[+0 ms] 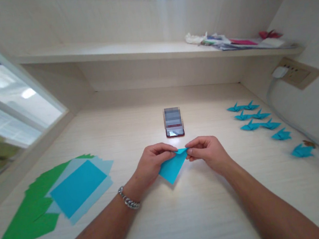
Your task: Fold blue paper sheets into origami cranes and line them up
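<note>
Between my two hands is a small sheet of blue origami paper (pixel 171 168), partly folded, with one corner pointing down toward me and a narrow fold along its far edge. My left hand (pixel 152 160) pinches the left end of that fold with thumb and forefinger; a silver chain bracelet (pixel 128 199) circles this wrist. At the right end of the same edge, my right hand (pixel 208 153) grips the paper between thumb and forefinger. Just beyond the paper, a phone (pixel 173 122) with a lit screen lies on the desk.
On the left, blue sheets (pixel 79 189) lie over fanned green sheets (pixel 25 219). Several folded blue paper cranes (pixel 250 125) stand in rows at right. A cable (pixel 282 113) runs from a wall socket (pixel 299 73) past them. A shelf (pixel 127 53) with papers (pixel 237 42) spans the back.
</note>
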`<move>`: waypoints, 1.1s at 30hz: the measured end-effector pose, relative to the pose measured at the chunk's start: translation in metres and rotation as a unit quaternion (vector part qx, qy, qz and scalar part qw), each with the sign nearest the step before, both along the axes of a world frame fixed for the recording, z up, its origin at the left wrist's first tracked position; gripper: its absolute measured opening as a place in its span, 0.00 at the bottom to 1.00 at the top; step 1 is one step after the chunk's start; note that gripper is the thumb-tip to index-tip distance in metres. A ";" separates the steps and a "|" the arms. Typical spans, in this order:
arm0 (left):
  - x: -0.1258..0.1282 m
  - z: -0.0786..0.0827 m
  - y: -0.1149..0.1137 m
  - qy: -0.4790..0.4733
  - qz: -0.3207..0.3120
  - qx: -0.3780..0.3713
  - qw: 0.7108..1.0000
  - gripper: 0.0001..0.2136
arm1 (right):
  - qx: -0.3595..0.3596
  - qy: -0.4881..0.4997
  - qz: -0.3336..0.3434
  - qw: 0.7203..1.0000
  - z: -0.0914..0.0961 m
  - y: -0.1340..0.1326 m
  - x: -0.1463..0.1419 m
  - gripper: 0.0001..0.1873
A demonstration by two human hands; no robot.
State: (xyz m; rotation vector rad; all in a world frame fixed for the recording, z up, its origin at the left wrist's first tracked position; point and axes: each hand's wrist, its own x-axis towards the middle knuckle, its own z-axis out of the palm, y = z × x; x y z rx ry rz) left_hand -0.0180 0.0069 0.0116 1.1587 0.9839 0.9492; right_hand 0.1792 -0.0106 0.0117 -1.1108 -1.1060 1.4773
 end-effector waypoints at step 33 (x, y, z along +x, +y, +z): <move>-0.001 0.001 0.000 0.046 -0.025 0.087 0.995 0.02 | 0.049 -0.012 -0.003 0.999 0.000 0.001 0.001 0.10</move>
